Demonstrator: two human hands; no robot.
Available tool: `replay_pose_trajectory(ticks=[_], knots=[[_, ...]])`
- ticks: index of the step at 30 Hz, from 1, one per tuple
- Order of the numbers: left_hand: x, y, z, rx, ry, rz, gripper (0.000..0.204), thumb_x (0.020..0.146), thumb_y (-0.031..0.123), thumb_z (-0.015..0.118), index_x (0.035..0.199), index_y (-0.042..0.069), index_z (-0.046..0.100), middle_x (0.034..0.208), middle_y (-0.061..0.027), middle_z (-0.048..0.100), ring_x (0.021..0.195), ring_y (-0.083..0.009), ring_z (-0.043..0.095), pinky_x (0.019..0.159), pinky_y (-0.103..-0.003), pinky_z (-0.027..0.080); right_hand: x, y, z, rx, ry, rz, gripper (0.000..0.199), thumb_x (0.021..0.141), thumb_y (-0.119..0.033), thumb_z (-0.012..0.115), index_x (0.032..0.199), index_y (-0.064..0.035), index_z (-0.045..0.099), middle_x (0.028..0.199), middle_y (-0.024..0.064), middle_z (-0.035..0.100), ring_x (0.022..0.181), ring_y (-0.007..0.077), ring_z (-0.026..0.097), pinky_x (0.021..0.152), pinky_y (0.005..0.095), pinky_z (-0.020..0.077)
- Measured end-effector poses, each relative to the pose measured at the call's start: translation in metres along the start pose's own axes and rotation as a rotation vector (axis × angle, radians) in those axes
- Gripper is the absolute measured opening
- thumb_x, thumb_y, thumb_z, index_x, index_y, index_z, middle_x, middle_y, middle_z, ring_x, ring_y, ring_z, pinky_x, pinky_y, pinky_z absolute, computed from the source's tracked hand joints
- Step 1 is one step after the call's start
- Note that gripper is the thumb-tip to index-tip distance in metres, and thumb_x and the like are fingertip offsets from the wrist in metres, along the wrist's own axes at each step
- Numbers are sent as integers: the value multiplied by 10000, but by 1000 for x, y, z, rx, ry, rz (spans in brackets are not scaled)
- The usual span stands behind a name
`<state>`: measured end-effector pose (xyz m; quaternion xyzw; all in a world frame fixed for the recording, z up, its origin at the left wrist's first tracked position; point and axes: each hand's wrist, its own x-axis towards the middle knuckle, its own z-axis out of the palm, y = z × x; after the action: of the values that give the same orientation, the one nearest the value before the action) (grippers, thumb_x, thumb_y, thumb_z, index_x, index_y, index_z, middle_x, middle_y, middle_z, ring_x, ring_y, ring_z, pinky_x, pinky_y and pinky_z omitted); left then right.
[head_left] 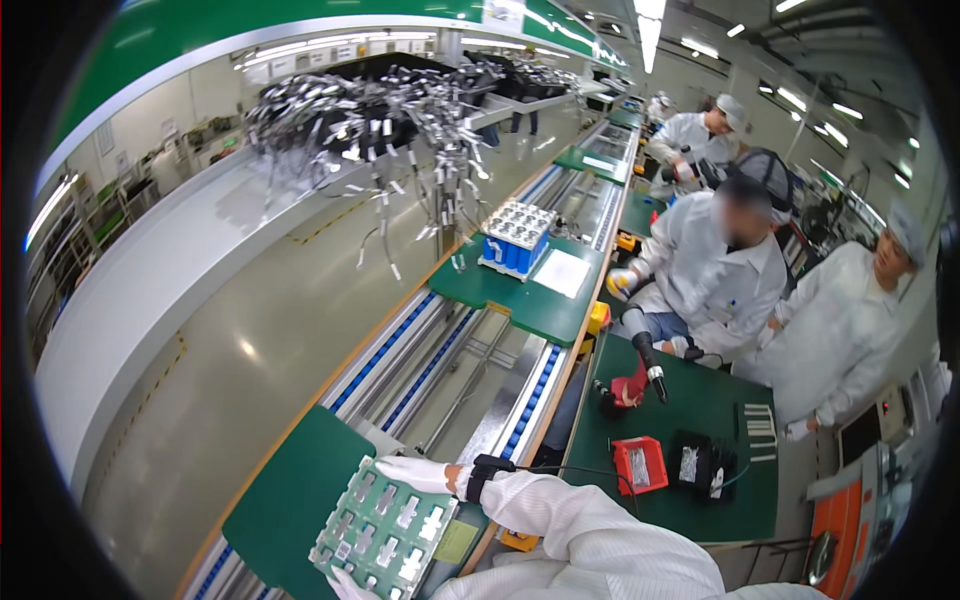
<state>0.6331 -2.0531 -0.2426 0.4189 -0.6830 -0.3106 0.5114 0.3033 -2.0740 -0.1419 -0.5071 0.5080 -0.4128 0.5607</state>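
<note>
Module (385, 525), pale-green top with rows of bright metal tabs, sits over a dark-green board (290, 490) on the conveyor (385, 352); its underside is hidden, so can't confirm it's resting flat. White-gloved right hand (415, 474) lies along the module's far edge, fingers straight rather than wrapped; thumb hidden, so can't tell if that grip is clamped. Left hand (348, 584) is at the module's near edge, mostly cut off by the picture border; grip state there: can't tell either. My read: opposite edges handled so the pair can steady or square it without palms across the tabs. Yellow-green patch (457, 541) just right of the module, kept off the tabbed face. Up the line from the module: blue cell pack (515, 248) on another board, upright, white sheet (562, 273) just beside it, probably so the paper travels with that pack. Right of the module, off the line: green bench (700, 510) with a red bin (657, 460) and black bin (705, 443) side by side, likely small parts kept within reach but clear of the rollers. Red-and-black tool (628, 388) on that bench's far side, nearer the seated co-worker (715, 265) than the module.
</note>
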Motion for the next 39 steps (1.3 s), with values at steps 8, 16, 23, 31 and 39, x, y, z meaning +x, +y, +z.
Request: replay_pose_trajectory(ticks=[8,16,23,31,39], knots=[[11,-52,-5,259,-171,854,514,1082,239,454,1517,-13,343,1488,-224,429,1267,-283,496,996,-390,474,-7,2,-4,-62,66,67,623,1070,-495,386,1403,23,476,1375,156,561,1258,229,515,1092,326,373],[46,86,21,-180,83,-780,429,1060,320,447,1342,-1,479,1124,-104,577,954,-185,595,678,-303,529,-9,25,7,-109,228,5,511,1058,-351,454,1335,77,484,1255,253,581,1154,326,572,1012,388,445],[44,91,27,-107,11,-689,412,1071,280,452,1341,-27,505,1173,-151,631,1052,-221,594,938,-321,466,-14,40,-7,-23,288,75,424,1066,-282,441,1324,38,546,1197,215,639,1128,297,601,992,359,446],[38,89,22,-307,38,-826,376,1084,238,439,1362,-13,479,1219,-110,616,1064,-166,579,961,-306,467,-35,31,2,-39,256,125,436,1096,-316,418,1375,9,500,1214,105,613,1107,163,554,978,290,447],[47,98,23,-237,-10,-813,350,1088,263,435,1284,-15,517,1128,-104,632,1003,-166,590,906,-314,478,-34,41,-3,-53,266,108,406,1096,-283,430,1361,15,502,1199,93,613,1096,152,559,967,284,456]])
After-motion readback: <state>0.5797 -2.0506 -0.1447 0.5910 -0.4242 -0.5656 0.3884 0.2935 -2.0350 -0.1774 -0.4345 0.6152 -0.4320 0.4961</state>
